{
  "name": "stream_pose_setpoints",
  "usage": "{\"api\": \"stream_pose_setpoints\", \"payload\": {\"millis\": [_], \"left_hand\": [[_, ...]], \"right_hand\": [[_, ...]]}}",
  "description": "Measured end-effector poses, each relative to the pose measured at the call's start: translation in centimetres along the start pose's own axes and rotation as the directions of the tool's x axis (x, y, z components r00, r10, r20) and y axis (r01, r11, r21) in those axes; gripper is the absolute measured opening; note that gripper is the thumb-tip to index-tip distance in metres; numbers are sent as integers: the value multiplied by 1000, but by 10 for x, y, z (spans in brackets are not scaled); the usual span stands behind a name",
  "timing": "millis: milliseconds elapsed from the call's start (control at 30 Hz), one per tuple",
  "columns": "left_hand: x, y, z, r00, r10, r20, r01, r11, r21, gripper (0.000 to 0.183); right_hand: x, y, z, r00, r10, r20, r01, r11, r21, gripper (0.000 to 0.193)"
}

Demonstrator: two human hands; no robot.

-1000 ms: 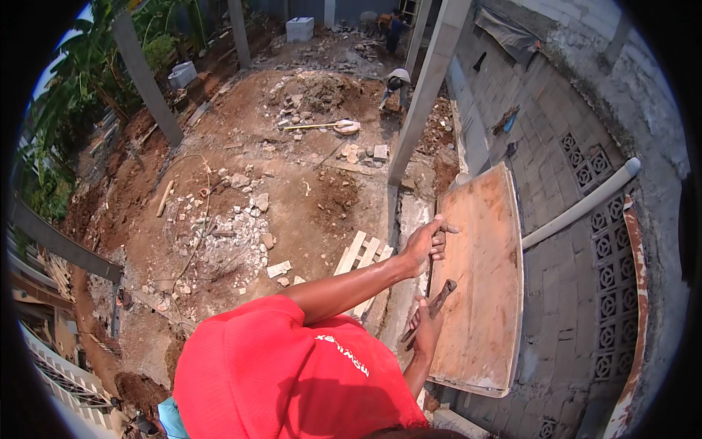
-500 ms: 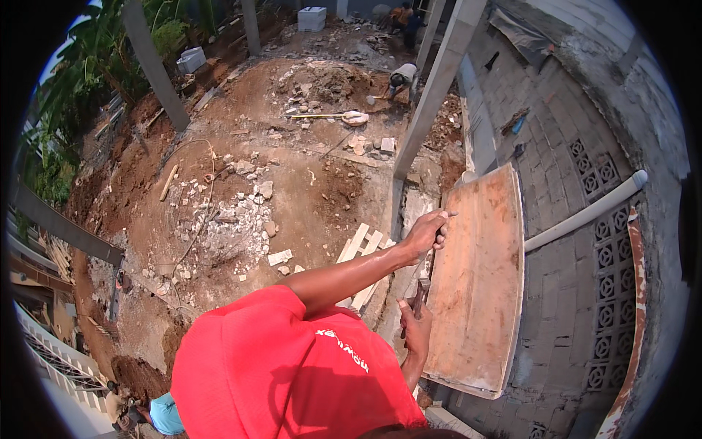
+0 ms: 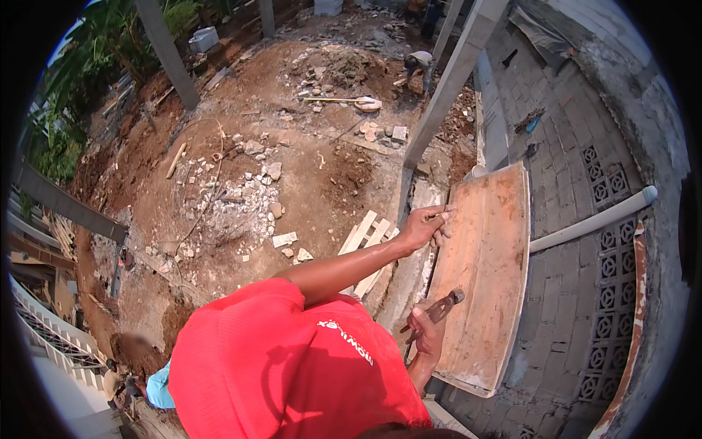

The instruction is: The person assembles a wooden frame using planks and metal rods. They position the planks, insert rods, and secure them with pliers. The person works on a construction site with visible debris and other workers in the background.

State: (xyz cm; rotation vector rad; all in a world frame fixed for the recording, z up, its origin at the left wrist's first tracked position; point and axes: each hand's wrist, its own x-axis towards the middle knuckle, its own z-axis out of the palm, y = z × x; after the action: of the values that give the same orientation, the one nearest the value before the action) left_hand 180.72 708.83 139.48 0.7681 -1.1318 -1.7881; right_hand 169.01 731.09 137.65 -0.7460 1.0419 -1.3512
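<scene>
My left hand [image 3: 427, 229] is closed in a pinch at the left edge of a brown plywood board [image 3: 486, 271]. Something small, perhaps a nail, is between its fingertips, too small to name surely. Lower down, my right hand [image 3: 427, 334] is wrapped round a pair of pincers [image 3: 443, 307]. Their rounded metal head points up and right, over the board's lower left part, and the handles stick out at the left of the hand. The board lies tilted against a grey block wall, with pale, worn edges.
Beside my left forearm lies a pale slatted wood piece [image 3: 368, 245]. A concrete post [image 3: 453, 88] rises beyond the board. A white pipe [image 3: 596, 219] juts from the block wall [image 3: 563, 293]. Rubble [image 3: 252, 197] covers the ground. One person [image 3: 418, 64] bends over far off; another, in blue [image 3: 159, 386], is lower left.
My right hand has turned the pincers, and their head has swung right, over the board. My left hand stays pinched near the board's edge. The view has shifted slightly.
</scene>
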Motion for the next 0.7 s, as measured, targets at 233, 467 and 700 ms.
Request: {"api": "stream_pose_setpoints", "payload": {"millis": [233, 467, 700], "left_hand": [[-17, 33, 25, 991, -59, 122, 92, 954, -286, 38], [-20, -17, -23, 992, -125, -7, 123, 982, -147, 38], [7, 22, 16, 998, -22, 62, 39, 954, -297, 32]], "right_hand": [[32, 41, -11, 800, 18, -600, -45, 999, -30, 17], [2, -3, -39, 968, -76, -240, 170, 900, 401, 18], [13, 29, 2, 948, 131, -290, -233, 907, -350, 18]]}}
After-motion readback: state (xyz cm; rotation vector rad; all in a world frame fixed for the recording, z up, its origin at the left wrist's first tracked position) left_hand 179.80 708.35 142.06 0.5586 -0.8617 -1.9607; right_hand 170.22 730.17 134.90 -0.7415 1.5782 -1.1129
